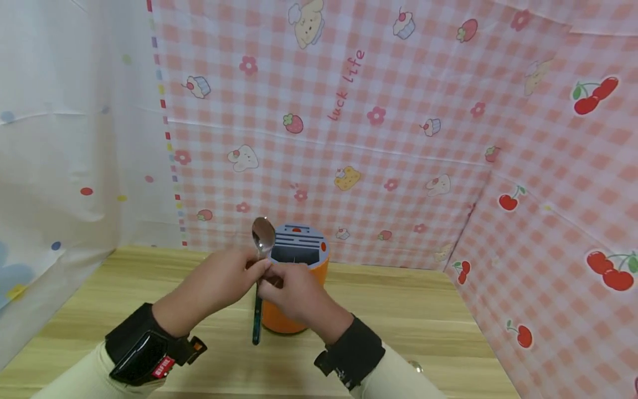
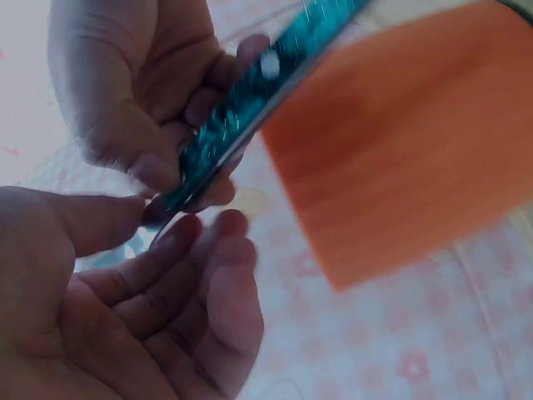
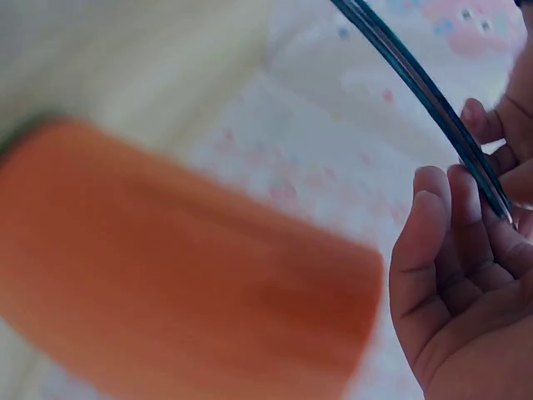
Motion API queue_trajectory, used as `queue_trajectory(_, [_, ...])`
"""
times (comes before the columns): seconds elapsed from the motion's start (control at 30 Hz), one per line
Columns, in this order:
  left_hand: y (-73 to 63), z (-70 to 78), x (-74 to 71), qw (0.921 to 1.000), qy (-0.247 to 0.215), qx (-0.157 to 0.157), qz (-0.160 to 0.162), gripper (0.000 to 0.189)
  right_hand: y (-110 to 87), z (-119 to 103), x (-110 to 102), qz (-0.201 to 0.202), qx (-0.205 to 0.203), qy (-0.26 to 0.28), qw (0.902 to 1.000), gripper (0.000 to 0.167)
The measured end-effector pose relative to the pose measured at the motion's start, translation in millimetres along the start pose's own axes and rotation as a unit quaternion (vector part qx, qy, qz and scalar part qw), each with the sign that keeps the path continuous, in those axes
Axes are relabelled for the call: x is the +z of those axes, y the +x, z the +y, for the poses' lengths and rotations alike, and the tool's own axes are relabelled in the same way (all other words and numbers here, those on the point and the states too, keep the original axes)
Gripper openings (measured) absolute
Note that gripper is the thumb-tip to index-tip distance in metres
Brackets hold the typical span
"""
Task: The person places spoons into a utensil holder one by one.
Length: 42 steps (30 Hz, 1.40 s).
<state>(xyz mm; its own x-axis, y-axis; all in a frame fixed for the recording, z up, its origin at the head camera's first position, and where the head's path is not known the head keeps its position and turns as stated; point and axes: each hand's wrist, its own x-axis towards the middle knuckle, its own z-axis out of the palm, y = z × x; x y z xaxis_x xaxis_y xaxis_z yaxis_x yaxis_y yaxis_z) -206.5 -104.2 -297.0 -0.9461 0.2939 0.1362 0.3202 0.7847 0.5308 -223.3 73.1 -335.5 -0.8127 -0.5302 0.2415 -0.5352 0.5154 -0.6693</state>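
A spoon (image 1: 262,235) with a shiny metal bowl and a dark teal handle (image 2: 237,112) is held upright between both hands in the head view, bowl upward. My left hand (image 1: 221,272) pinches it with thumb and forefinger where bowl neck meets handle. Close beside it, my right hand (image 1: 299,293) grips the upper end of the handle between thumb and fingers. The rest of the handle hangs below the hands. Just behind stands an orange utensil holder (image 1: 286,318), its grey top (image 1: 299,235) showing slots and one larger opening. The hands overlap part of its front.
The holder stands on a wood-grain table (image 1: 389,310). A pink checked cloth (image 1: 319,149) hangs behind and on the right, with a white dotted cloth (image 1: 75,149) at left. A small shiny object (image 1: 416,366) shows beside the right sleeve, partly hidden.
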Motion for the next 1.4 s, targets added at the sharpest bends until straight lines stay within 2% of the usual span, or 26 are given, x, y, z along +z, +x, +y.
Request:
queue_trajectory(0.13, [18.8, 16.3, -7.2, 0.9988, -0.045, 0.015, 0.01, 0.016, 6.5, -3, -36, 0.019, -0.002, -0.026, 0.9995, 0.019])
queue_trajectory(0.3, [44.5, 34.7, -14.0, 0.9949, -0.064, 0.045, 0.064, 0.014, 16.7, -3, -74, 0.045, -0.016, -0.078, 0.9959, 0.021])
queue_trajectory(0.4, [58.3, 44.2, -18.8, 0.9917, -0.074, 0.061, 0.085, 0.016, 20.6, -2, -90, 0.064, -0.019, -0.114, 0.9912, 0.016])
queue_trajectory(0.53, [76.8, 48.7, -16.3, 0.9868, -0.102, 0.079, 0.098, 0.016, 26.3, 5, -103, 0.086, -0.019, -0.145, 0.9856, 0.02])
queue_trajectory(0.67, [92.6, 42.2, -2.4, 0.9834, -0.115, 0.093, 0.106, 0.015, 31.8, 19, -104, 0.077, -0.009, -0.148, 0.9859, 0.022])
queue_trajectory(0.8, [100.4, 33.2, 14.8, 0.9864, -0.106, 0.087, 0.09, 0.015, 33.9, 37, -96, 0.051, 0.01, -0.136, 0.9894, 0.023])
queue_trajectory(1.07, [101.9, 18.6, 40.5, 0.9907, -0.096, 0.076, 0.059, 0.016, 31.4, 61, -78, 0.006, 0.04, -0.134, 0.9902, 0.018])
queue_trajectory(1.23, [102.4, 12.9, 47.8, 0.9958, -0.066, 0.044, 0.045, 0.017, 31.3, 65, -71, 0.002, 0.054, -0.125, 0.9906, 0.016])
queue_trajectory(1.4, [101.8, 8.2, 51.0, 0.997, -0.032, 0.046, 0.053, 0.019, 30.1, 68, -67, 0.02, 0.073, -0.135, 0.9879, 0.019])
